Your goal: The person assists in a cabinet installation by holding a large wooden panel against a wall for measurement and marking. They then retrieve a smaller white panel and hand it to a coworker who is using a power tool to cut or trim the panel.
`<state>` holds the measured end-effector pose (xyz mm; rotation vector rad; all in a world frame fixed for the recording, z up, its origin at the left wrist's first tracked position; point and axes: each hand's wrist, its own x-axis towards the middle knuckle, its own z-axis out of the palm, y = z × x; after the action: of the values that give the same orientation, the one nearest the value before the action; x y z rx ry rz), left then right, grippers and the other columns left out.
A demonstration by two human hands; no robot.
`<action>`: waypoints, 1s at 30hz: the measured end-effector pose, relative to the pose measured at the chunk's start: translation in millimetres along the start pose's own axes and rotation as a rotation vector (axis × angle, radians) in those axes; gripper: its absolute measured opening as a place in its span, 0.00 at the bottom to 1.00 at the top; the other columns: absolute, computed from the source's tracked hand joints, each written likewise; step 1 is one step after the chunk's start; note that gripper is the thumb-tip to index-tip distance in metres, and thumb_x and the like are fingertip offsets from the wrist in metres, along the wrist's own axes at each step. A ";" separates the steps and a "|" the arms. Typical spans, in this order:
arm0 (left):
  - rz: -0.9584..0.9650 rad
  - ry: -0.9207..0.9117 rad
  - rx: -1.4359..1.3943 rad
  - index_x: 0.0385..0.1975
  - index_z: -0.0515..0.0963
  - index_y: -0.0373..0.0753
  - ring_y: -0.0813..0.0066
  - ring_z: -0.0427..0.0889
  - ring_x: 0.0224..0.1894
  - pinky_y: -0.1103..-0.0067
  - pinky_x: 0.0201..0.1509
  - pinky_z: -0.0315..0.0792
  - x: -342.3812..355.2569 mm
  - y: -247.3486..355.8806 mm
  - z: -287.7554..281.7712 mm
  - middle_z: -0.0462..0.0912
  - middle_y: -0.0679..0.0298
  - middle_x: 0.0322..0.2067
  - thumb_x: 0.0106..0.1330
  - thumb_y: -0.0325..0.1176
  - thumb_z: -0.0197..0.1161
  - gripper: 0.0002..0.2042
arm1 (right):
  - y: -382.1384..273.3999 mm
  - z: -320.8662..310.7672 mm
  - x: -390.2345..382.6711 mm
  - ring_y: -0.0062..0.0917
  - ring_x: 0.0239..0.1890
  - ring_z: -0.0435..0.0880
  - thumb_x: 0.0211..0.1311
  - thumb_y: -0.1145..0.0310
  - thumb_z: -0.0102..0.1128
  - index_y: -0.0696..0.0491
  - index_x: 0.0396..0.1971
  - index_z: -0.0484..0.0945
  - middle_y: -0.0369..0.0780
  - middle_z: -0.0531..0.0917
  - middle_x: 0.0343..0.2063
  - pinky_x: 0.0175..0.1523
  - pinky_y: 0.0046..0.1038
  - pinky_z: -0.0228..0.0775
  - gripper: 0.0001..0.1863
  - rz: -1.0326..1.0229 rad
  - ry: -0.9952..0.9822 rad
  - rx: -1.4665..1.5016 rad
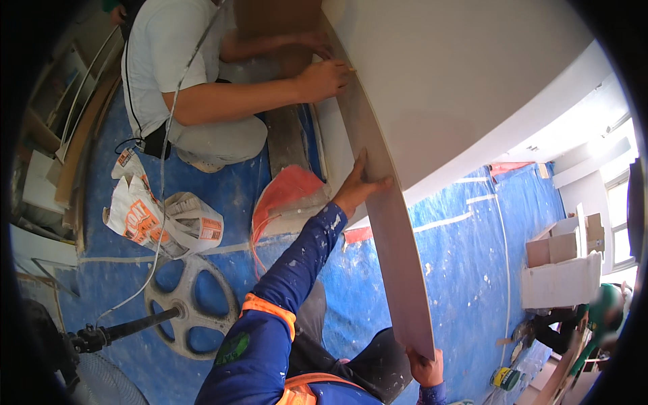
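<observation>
A long, narrow grey-brown board (395, 236) runs from the upper middle down to my lap, along a large pale curved panel (445, 88). My left hand (356, 187) is at the middle of the board, thumb and a finger spread on its face; the other fingers are hard to see. My right hand (426, 368) grips the board's near end, thumb on the face. A co-worker in a white shirt kneels at the upper left. That person's hand (324, 81) is at the board's far part, pinching something small and pale at its edge.
Blue sheeting (466, 270) covers the floor. On the left lie a crumpled white-orange sack (145, 216) and a fan's round spoked base (192, 304). A red cloth-like piece (287, 196) lies beside the board. Cartons (560, 277), a tub (505, 378) and another person are at right.
</observation>
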<state>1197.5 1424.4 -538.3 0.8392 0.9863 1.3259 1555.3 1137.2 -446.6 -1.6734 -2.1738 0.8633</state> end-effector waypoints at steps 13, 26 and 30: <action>0.033 -0.003 -0.058 0.71 0.55 0.42 0.63 0.67 0.66 0.65 0.64 0.65 -5.2 3.3 2.4 0.69 0.59 0.63 0.57 0.43 0.77 0.45 | -4.1 -0.7 5.7 0.47 0.23 0.82 0.61 0.70 0.64 0.55 0.33 0.83 0.48 0.81 0.20 0.26 0.37 0.70 0.05 -0.005 -0.001 0.013; 0.036 0.035 -0.131 0.44 0.80 0.43 0.82 0.75 0.50 0.79 0.54 0.70 -10.2 -3.6 2.5 0.78 0.70 0.44 0.60 0.37 0.76 0.15 | -4.2 -2.2 5.7 0.46 0.23 0.83 0.61 0.70 0.65 0.57 0.32 0.83 0.49 0.81 0.20 0.26 0.36 0.70 0.06 0.055 -0.019 0.014; 0.015 0.039 -0.121 0.43 0.81 0.42 0.80 0.78 0.51 0.76 0.54 0.71 -5.7 -6.5 -0.1 0.81 0.70 0.43 0.61 0.33 0.75 0.13 | -3.9 -0.8 6.4 0.47 0.23 0.83 0.61 0.70 0.66 0.57 0.31 0.82 0.49 0.81 0.20 0.26 0.36 0.70 0.06 0.032 -0.002 0.025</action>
<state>1200.0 1418.2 -543.8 0.7325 0.9219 1.4049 1550.7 1142.9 -444.6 -1.7004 -2.1342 0.8975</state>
